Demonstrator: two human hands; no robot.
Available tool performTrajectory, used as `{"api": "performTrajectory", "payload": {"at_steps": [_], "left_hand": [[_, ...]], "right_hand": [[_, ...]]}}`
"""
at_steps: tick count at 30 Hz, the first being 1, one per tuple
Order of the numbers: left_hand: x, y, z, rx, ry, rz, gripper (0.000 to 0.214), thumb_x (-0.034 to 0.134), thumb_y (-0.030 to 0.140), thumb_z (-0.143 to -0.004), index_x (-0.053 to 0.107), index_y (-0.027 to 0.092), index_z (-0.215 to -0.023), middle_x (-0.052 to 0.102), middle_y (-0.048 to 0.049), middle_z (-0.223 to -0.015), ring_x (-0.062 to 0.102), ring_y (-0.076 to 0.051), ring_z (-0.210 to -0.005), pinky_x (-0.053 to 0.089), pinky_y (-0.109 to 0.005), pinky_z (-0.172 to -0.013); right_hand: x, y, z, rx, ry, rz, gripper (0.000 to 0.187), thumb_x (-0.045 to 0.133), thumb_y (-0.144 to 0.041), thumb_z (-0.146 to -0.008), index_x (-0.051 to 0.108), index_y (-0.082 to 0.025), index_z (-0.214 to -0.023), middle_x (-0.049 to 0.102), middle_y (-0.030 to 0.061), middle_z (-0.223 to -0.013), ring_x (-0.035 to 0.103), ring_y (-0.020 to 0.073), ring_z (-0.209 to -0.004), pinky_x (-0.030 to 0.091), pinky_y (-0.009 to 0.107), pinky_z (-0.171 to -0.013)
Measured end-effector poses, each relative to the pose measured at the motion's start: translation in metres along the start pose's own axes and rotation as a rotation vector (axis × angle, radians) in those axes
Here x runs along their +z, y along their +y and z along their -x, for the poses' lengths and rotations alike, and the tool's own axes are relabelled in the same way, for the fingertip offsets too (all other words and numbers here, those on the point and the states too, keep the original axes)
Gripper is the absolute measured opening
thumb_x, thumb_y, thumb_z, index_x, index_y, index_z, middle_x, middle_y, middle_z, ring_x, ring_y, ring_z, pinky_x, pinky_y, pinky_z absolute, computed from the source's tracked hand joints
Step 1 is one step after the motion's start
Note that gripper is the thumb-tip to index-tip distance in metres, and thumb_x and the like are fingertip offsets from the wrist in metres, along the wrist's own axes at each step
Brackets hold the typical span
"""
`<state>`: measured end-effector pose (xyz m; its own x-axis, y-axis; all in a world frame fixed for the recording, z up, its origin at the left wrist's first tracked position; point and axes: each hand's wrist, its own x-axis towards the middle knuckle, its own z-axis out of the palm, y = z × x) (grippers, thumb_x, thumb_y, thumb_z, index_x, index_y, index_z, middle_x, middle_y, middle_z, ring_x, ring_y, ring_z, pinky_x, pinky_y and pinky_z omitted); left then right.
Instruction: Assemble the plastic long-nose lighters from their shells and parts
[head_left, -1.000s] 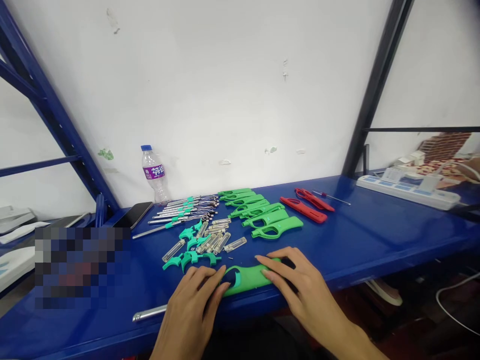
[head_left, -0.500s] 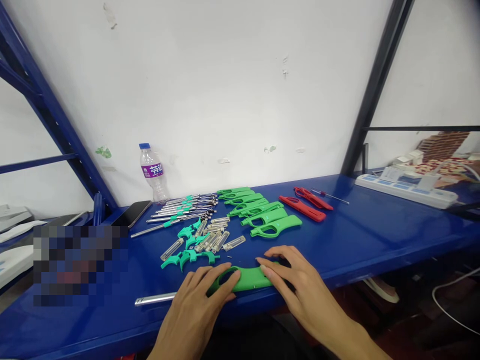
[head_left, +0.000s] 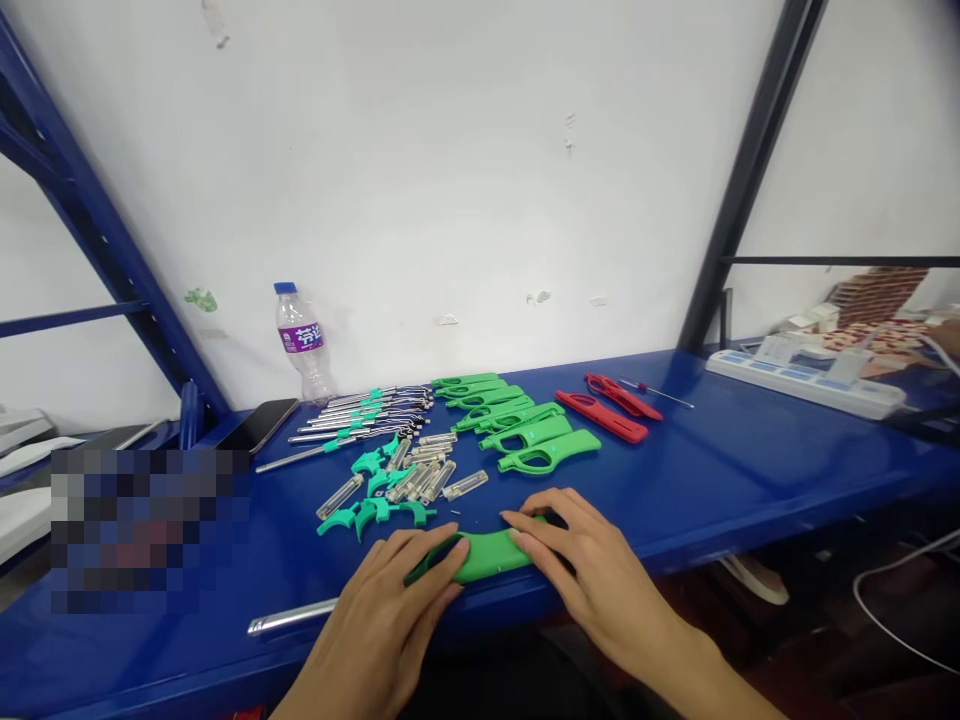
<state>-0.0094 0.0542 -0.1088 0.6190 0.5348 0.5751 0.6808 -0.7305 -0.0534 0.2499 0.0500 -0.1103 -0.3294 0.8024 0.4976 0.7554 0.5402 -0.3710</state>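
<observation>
A green plastic handle shell point(head_left: 484, 556) lies near the front edge of the blue shelf point(head_left: 750, 470). My left hand point(head_left: 394, 610) covers its left end, fingers curled over it. At the other end my right hand point(head_left: 581, 560) presses down with the fingers lying nearly flat. A metal tube point(head_left: 289, 617) sticks out to the left from under my left hand. Behind the hands lie teal triggers point(head_left: 371, 510), clear small tubes point(head_left: 420, 475), a row of green handle shells point(head_left: 517, 425), metal rods with teal fittings point(head_left: 360, 415) and two red handle shells point(head_left: 611, 408).
A water bottle point(head_left: 298, 340) stands against the white wall, a dark phone point(head_left: 259, 425) beside it. A white power strip point(head_left: 802, 385) lies at the far right. Blue shelf posts rise at left; a dark post point(head_left: 739, 200) rises at right. A blurred patch covers the left.
My left hand has slid further over the green shell's left end, covering its opening. The view has drifted a little; the right hand keeps its place on the shell.
</observation>
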Motion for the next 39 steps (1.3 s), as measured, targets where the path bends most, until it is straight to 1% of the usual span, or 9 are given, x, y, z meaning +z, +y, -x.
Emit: {"api": "performTrajectory", "payload": {"at_steps": [5,8,10,14,20,23,28,33,39], "left_hand": [[-0.003,0.003,0.007,0.002,-0.043,-0.038,0.045,0.045,0.011,-0.106,0.054,0.021,-0.148,0.073,-0.0088,-0.137,0.071,-0.029,-0.116,0.065,-0.05,-0.093],[-0.007,0.005,0.011,0.047,-0.075,-0.166,0.057,0.042,-0.003,-0.095,0.058,0.02,-0.145,0.072,-0.0079,-0.139,0.069,-0.03,-0.118,0.062,-0.048,-0.094],[-0.009,0.007,0.013,0.089,-0.084,-0.261,0.062,0.041,-0.007,-0.09,0.059,0.018,-0.144,0.072,-0.008,-0.138,0.068,-0.03,-0.12,0.059,-0.047,-0.097],[-0.01,0.009,0.013,0.19,-0.067,-0.372,0.052,0.04,-0.003,-0.095,0.06,0.012,-0.141,0.073,-0.0111,-0.136,0.068,-0.029,-0.119,0.052,-0.044,-0.1],[-0.011,0.012,0.008,0.214,-0.027,-0.385,0.046,0.036,-0.003,-0.099,0.065,0.012,-0.132,0.077,-0.0098,-0.121,0.069,-0.027,-0.113,0.047,-0.044,-0.1],[-0.011,0.014,0.005,0.198,-0.029,-0.389,0.046,0.038,-0.003,-0.097,0.064,0.012,-0.132,0.076,-0.0095,-0.117,0.068,-0.028,-0.108,0.047,-0.046,-0.1],[-0.016,0.019,0.002,0.174,-0.064,-0.4,0.045,0.041,-0.003,-0.094,0.063,0.011,-0.131,0.075,-0.0108,-0.112,0.066,-0.03,-0.099,0.051,-0.045,-0.091],[-0.018,0.021,0.005,0.142,-0.071,-0.424,0.043,0.04,-0.002,-0.096,0.064,0.013,-0.128,0.074,-0.0115,-0.111,0.066,-0.03,-0.102,0.054,-0.043,-0.091],[-0.011,0.023,0.007,0.129,-0.087,-0.44,0.048,0.04,-0.003,-0.093,0.061,0.012,-0.134,0.073,-0.0142,-0.115,0.068,-0.031,-0.105,0.056,-0.045,-0.092]], "right_hand": [[0.002,0.002,0.009,-0.039,0.003,0.027,0.034,0.056,-0.041,-0.11,0.067,-0.029,-0.14,0.066,0.0082,-0.124,0.064,0.0288,-0.11,0.052,0.053,-0.101],[0.002,0.001,0.012,-0.048,-0.014,0.0,0.029,0.056,-0.039,-0.11,0.067,-0.034,-0.137,0.066,0.0059,-0.12,0.063,0.0266,-0.106,0.051,0.05,-0.099],[0.002,0.001,0.013,-0.055,-0.015,-0.008,0.028,0.056,-0.039,-0.11,0.067,-0.033,-0.136,0.066,0.0062,-0.119,0.062,0.0261,-0.103,0.051,0.047,-0.093],[0.003,0.001,0.012,-0.072,0.015,-0.012,0.028,0.055,-0.039,-0.111,0.067,-0.03,-0.134,0.066,0.0072,-0.119,0.061,0.026,-0.1,0.051,0.044,-0.087],[0.0,0.001,0.012,-0.084,0.011,-0.049,0.027,0.052,-0.036,-0.111,0.069,-0.026,-0.13,0.066,0.0082,-0.116,0.06,0.0254,-0.098,0.051,0.042,-0.084],[-0.001,0.0,0.012,-0.103,-0.004,-0.067,0.026,0.052,-0.034,-0.111,0.068,-0.023,-0.129,0.065,0.0093,-0.114,0.059,0.0255,-0.098,0.052,0.042,-0.083],[-0.001,-0.001,0.013,-0.13,0.009,-0.088,0.026,0.052,-0.032,-0.111,0.068,-0.021,-0.128,0.066,0.0098,-0.113,0.058,0.0259,-0.096,0.053,0.042,-0.081],[0.001,0.0,0.015,-0.15,0.033,-0.095,0.026,0.055,-0.033,-0.11,0.068,-0.02,-0.128,0.066,0.0104,-0.114,0.059,0.0257,-0.097,0.055,0.041,-0.081],[0.002,0.0,0.015,-0.141,0.048,-0.098,0.028,0.055,-0.036,-0.11,0.07,-0.02,-0.129,0.069,0.0108,-0.114,0.061,0.0255,-0.099,0.058,0.041,-0.083]]}}
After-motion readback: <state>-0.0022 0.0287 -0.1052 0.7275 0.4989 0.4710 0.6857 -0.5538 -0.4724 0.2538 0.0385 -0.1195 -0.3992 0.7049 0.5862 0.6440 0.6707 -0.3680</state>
